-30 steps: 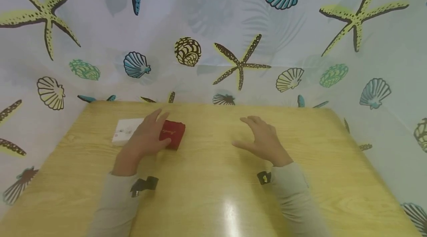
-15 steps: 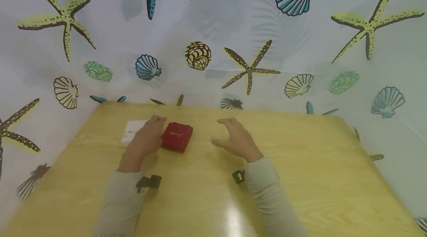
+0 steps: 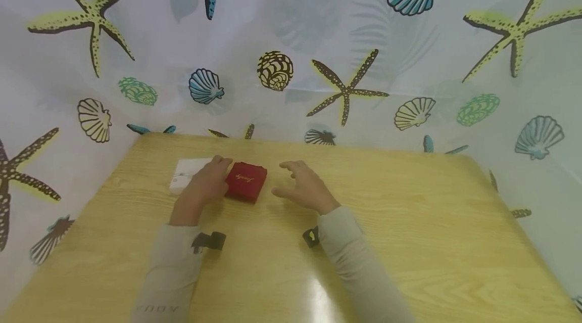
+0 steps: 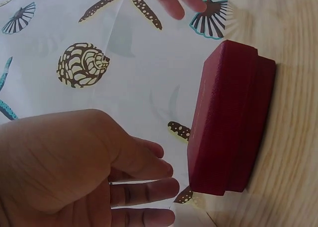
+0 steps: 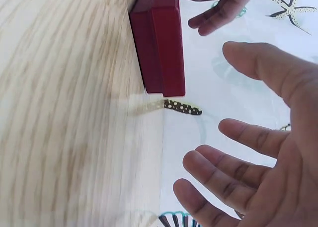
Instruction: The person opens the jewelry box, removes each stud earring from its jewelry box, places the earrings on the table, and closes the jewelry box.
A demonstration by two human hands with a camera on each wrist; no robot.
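Note:
A dark red lidded box [image 3: 246,182] with gold script on its top lies on the wooden table. My left hand [image 3: 203,192] hovers at its left side, fingers bent slightly. In the left wrist view, a gap separates those fingertips [image 4: 166,187] from the box [image 4: 218,117]. To the right of the box is my right hand [image 3: 305,190], thumb and fingers spread apart and holding nothing. The right wrist view has the box [image 5: 169,48] beyond the fingers, untouched by them. Partly hidden behind my left hand is a white box [image 3: 182,174] with a thin line across it.
A pale wooden tabletop [image 3: 432,232] extends to both sides and toward me. White cloth [image 3: 291,19] printed with starfish and shells hangs along the back and sides. Small dark cameras [image 3: 311,236] are worn on both wrists.
My right hand has moved left, closer to the red box. My left hand has shifted off the red box's near-left part, leaving its top in view. The head view has shifted slightly.

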